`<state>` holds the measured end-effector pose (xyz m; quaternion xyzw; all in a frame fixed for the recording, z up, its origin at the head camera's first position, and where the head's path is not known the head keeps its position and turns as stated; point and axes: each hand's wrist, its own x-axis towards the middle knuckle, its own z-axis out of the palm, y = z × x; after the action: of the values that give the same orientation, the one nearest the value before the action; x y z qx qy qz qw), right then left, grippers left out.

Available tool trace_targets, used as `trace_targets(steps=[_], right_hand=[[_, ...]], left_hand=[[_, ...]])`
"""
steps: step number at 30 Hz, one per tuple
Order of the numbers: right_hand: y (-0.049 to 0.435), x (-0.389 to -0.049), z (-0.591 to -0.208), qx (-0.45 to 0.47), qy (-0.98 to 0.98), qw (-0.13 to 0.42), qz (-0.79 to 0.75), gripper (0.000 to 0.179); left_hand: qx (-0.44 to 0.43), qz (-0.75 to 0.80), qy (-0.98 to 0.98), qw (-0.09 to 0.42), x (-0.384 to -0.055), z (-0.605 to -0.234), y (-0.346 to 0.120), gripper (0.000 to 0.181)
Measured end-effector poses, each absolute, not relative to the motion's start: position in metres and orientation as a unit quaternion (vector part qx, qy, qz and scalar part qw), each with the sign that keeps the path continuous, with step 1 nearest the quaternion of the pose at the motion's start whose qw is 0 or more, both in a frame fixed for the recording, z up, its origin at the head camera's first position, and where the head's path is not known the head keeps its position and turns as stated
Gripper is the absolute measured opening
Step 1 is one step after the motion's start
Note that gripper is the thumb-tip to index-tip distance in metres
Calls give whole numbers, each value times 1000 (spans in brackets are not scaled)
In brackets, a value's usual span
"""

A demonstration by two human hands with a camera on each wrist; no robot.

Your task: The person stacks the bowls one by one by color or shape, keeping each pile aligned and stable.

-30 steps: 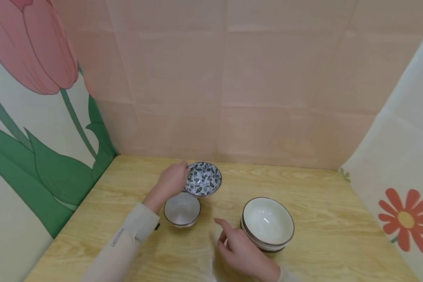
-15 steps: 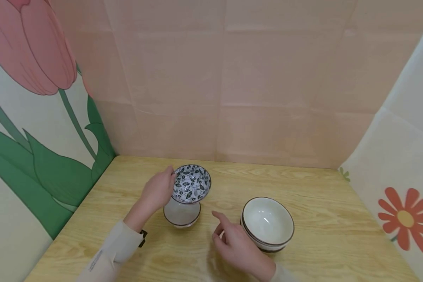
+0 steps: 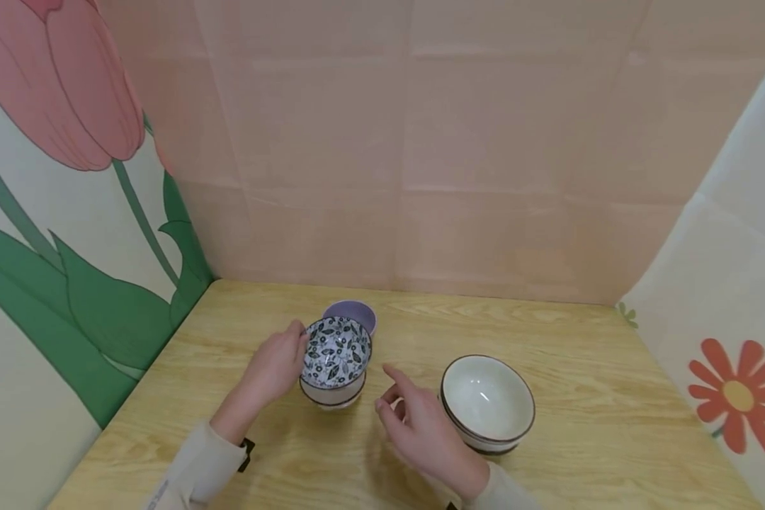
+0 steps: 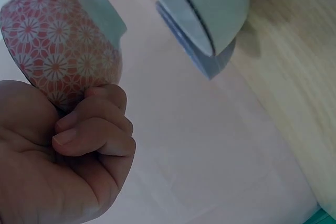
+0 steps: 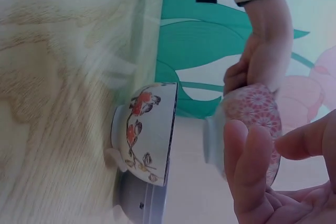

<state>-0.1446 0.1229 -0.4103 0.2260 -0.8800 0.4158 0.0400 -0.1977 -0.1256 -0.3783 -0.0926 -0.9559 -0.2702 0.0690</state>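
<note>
Your left hand (image 3: 270, 367) grips the patterned bowl (image 3: 336, 352) by its edge, above and apart from the white bowl (image 3: 335, 398). From the patterned bowl, the purple bowl (image 3: 358, 312) sits at one o'clock; your right hand (image 3: 428, 438), fingers relaxed, at four, beside the bowl stack (image 3: 487, 400).

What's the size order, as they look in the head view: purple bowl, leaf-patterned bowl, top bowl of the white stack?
1. Top bowl of the white stack
2. Leaf-patterned bowl
3. Purple bowl, partly hidden, but its rim looks narrowest
</note>
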Motion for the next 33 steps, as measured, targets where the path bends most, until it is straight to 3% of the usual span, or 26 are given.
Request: trace_targets(steps=[14,33], right_hand=[[109,-155,-418,203,-851,-19,484,50],[97,-166,-430,195,-836,-1,513,46]], left_hand=[[-88,-271,-956,66,-192,-404,-128,15],[-74,-266,-960,38,-198,-423,-129,15]])
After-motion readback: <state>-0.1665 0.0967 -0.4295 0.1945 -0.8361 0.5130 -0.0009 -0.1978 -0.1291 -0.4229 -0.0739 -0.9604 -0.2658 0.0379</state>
